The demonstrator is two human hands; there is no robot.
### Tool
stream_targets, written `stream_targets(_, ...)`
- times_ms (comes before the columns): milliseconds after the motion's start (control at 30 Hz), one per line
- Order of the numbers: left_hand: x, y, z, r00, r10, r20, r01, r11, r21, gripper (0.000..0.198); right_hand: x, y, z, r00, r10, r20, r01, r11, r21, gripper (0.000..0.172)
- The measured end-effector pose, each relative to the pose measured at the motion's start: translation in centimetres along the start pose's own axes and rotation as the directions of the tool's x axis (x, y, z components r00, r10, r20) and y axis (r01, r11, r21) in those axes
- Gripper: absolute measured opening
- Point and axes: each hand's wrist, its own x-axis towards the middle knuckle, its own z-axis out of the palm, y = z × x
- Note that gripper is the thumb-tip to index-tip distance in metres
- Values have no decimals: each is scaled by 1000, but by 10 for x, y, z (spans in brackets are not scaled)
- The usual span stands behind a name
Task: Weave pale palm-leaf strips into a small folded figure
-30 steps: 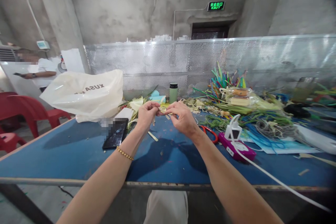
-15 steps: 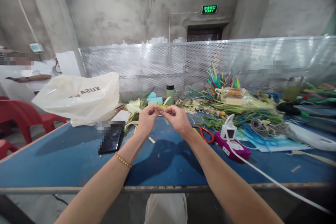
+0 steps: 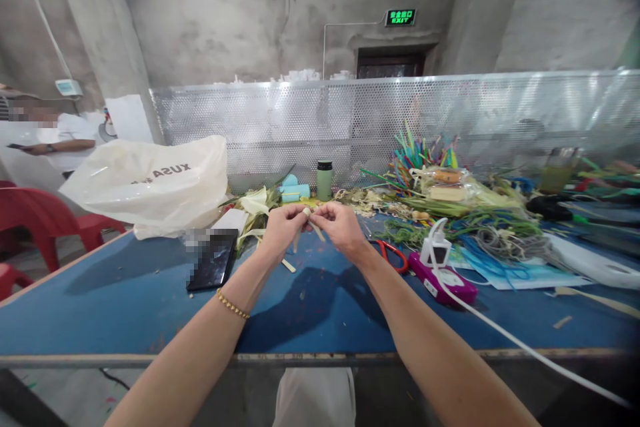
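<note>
The left hand (image 3: pixel 281 228) and right hand (image 3: pixel 342 228) have sunk slightly toward the blue table (image 3: pixel 125 293), both still pinching the pale leaf strip (image 3: pixel 307 213) between closed fingertips, its two tails now dangling below. Behind them the green flask (image 3: pixel 325 181) stands capped. The white plastic bag (image 3: pixel 150 180) hides its contents.

Matt blue table top (image 3: pixel 125 307), perforated shiny metal screen (image 3: pixel 450 120), glossy plastic bag (image 3: pixel 150 183), rough concrete wall (image 3: pixel 250 7)
</note>
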Motion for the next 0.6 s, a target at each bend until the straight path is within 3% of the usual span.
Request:
stream_targets(167, 0, 5, -1, 995, -62, 78, 67, 995, -67, 16, 1, -2, -8, 1000, -7, 10, 8, 988, -156, 25)
stream_targets(367, -2, 6, 0, 985, -158, 64, 165, 976, -145, 30, -1, -8, -10, 998, -46, 30, 52, 963, -265, 15)
stream_targets(600, 0, 0, -2, 975, -206, 81, 221, 919, -325, 37, -3, -12, -11, 991, -100, 83, 119, 958, -260, 13)
